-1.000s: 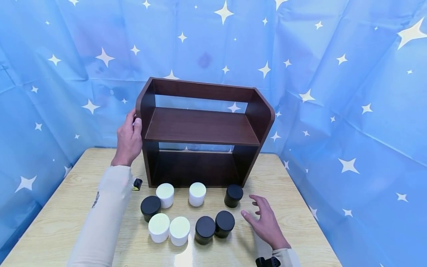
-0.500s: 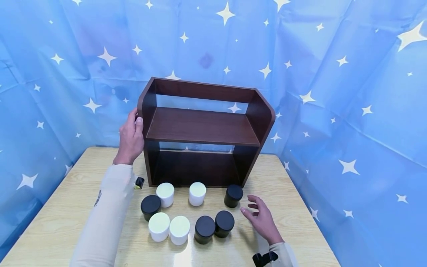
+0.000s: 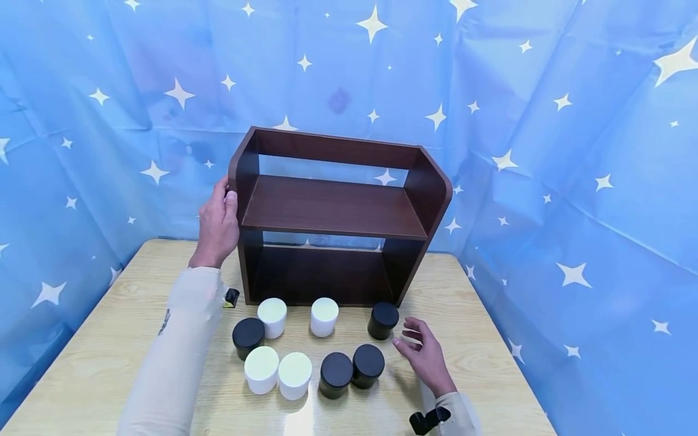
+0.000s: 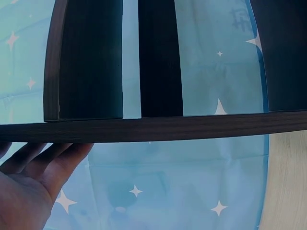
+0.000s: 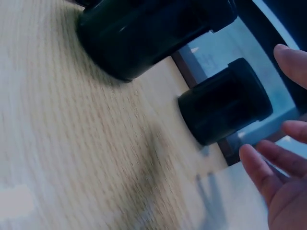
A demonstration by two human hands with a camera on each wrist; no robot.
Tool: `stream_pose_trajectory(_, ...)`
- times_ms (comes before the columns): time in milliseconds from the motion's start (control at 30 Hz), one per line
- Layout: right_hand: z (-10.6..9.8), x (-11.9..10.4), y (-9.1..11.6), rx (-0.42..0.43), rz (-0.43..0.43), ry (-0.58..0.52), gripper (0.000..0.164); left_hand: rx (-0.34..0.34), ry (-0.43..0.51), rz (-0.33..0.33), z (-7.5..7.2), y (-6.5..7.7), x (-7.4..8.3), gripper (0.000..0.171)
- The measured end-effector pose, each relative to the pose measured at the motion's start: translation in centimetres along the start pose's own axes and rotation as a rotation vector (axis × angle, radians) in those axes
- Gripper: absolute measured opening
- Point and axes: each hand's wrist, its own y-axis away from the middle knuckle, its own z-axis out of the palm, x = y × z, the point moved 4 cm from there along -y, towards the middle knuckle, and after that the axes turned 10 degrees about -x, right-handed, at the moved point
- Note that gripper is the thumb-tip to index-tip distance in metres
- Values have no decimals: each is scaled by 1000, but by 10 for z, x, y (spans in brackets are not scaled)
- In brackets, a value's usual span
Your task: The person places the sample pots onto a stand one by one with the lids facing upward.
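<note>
A dark brown two-tier shelf (image 3: 332, 206) stands at the back of the table, tilted in the head view. My left hand (image 3: 215, 227) lies against its outer left side, thumb close to the front edge. Extended fingers (image 4: 62, 163) touch the side panel from outside in the left wrist view. Low over the table, my right hand (image 3: 428, 357) holds nothing, its fingers loosely bent and spread from the thumb. Nearest to it is a black lidded jar (image 3: 383, 321), just left of the fingertips. That jar (image 5: 223, 105) stands apart from the fingers in the right wrist view.
Several white jars (image 3: 295, 376) and other black jars (image 3: 368, 366) stand upright in front of the shelf. A small black item (image 3: 231, 298) shows beside the left cuff. Behind the wooden table (image 3: 480, 363) hangs a blue curtain (image 3: 338, 66) with stars.
My right hand has shifted slightly left, toward the black jar. The left hand stays on the shelf's side; the head view has drifted a little.
</note>
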Motion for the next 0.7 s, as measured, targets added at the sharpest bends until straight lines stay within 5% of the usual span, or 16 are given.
stream_pose_trajectory(300,2,4,-5,-32,-7,-43,64,10,-5,12,2,0,-1,54)
stream_pose_trajectory(700,6,-1,-23,-25,-39,63,68,32,5,0,3,2,0,53)
